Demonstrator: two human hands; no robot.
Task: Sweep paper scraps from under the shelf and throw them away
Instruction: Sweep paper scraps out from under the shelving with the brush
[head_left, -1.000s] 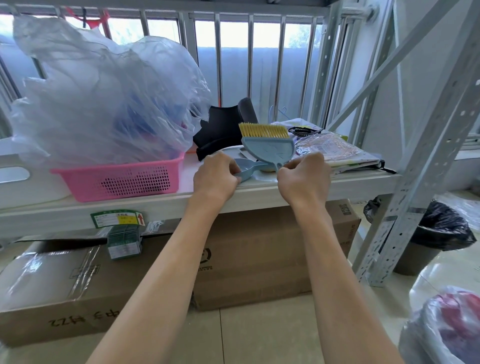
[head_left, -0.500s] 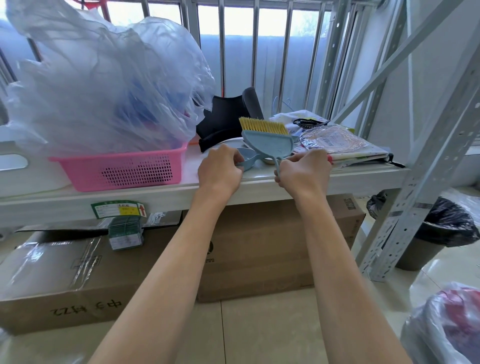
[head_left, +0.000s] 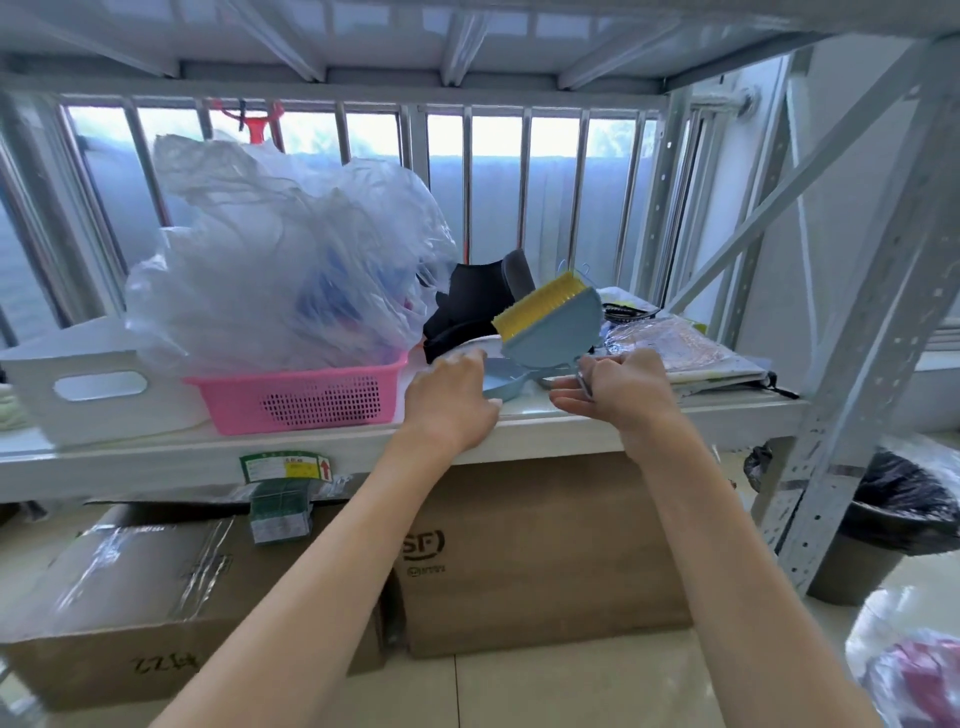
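1. my left hand (head_left: 449, 402) holds the light blue dustpan (head_left: 503, 378). my fingers are curled over its near rim and my thumb is tucked under the edge.
2. my right hand (head_left: 623, 395) grips the thin handle of the brush (head_left: 558, 332), with the fingers curled in around it.
3. the brush head is tilted, and its yellow bristles (head_left: 535, 304) point up and to the left. it stands just above and beside the dustpan. i cannot tell whether the two touch where the brush neck meets the pan.
4. both tools are over the front part of the white shelf (head_left: 208, 457), near its middle. i cannot tell whether the dustpan rests on the board or is held just off it.
5. to the left on the shelf is a pink basket (head_left: 301, 400) holding a big crumpled clear plastic bag (head_left: 280, 270). a white bin (head_left: 78, 384) sits further left, beside the basket.
6. a black fabric item (head_left: 467, 306) lies behind the tools, and papers in clear wrap (head_left: 670, 343) lie to their right.
7. under the shelf two cardboard boxes (head_left: 545, 545) stand side by side on the tiled floor (head_left: 571, 691). a small green box (head_left: 280, 512) sits on the left one.
8. the trash bin (head_left: 883, 525), lined with a black bag, stands on the floor at the right, past the rack post (head_left: 852, 415) and well apart from my hands.
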